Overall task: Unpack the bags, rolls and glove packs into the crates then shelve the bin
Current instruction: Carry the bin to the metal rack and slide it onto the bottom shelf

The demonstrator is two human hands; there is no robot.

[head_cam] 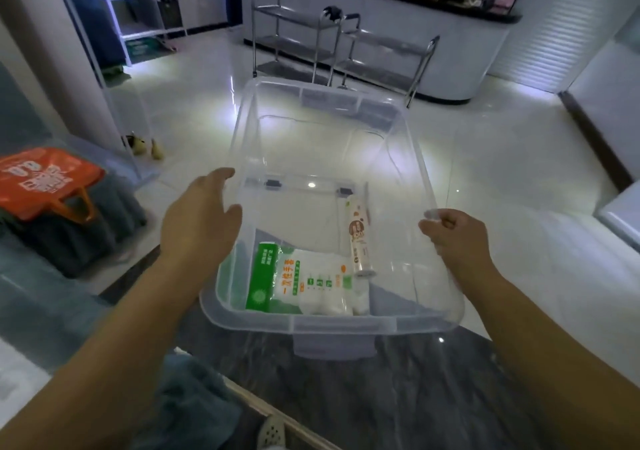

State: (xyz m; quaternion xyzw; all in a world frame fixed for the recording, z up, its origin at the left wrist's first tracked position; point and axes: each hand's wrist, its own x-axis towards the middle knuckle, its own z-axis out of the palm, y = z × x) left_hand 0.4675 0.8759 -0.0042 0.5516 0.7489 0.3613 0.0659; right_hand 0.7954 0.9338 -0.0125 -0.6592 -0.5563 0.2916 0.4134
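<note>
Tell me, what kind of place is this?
Probably a shop or its back room: two steel trolleys stand on a shiny tiled floor before a long white counter, with stocked shelving behind.

Bin [349,325] interior mostly free beside roll [358,238].
</note>
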